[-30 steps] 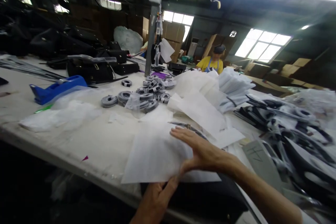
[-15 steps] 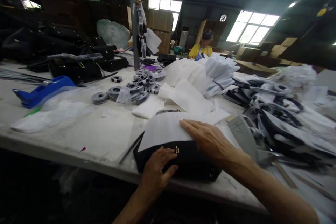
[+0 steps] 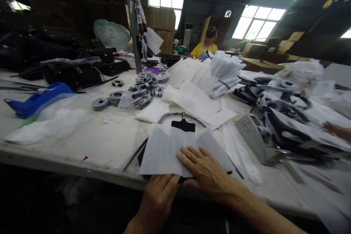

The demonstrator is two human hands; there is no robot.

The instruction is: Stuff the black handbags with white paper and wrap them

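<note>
Crowded counter (image 3: 109, 142) here. Straight ahead lies a heap of loose white sheets (image 3: 197, 98), and behind it a bundled stack of white pouches (image 3: 226, 71). To the left there's a cluster of grey rolls (image 3: 139, 93), a blue tape dispenser (image 3: 35, 98) and crumpled clear plastic bags (image 3: 55, 120), with black handbags (image 3: 74, 75) further back beside a grey pole (image 3: 131, 25). On the right, a tangle of black straps in plastic (image 3: 287, 117) crowds in close. A co-worker's hand (image 3: 333, 128) pokes in at the right edge, and a person in yellow (image 3: 204, 49) sits far back.

At the near edge, the black bag (image 3: 183, 125) lies flat, almost wholly covered by a white sheet (image 3: 164, 150). Only its black tab with a gold clasp and a curved strap (image 3: 170, 116) show beyond the sheet's far edge.

The right hand (image 3: 204, 172) comes in from the lower right, palm down and fingers spread, lying flat on the sheet and grasping nothing. The left hand (image 3: 160, 197) rises from below, back up, fingertips at the sheet's near edge. Whether it pinches anything there I cannot tell.

As for writing, a grey card (image 3: 248, 135) by the straps carries a handwritten mark, too faint to read.
</note>
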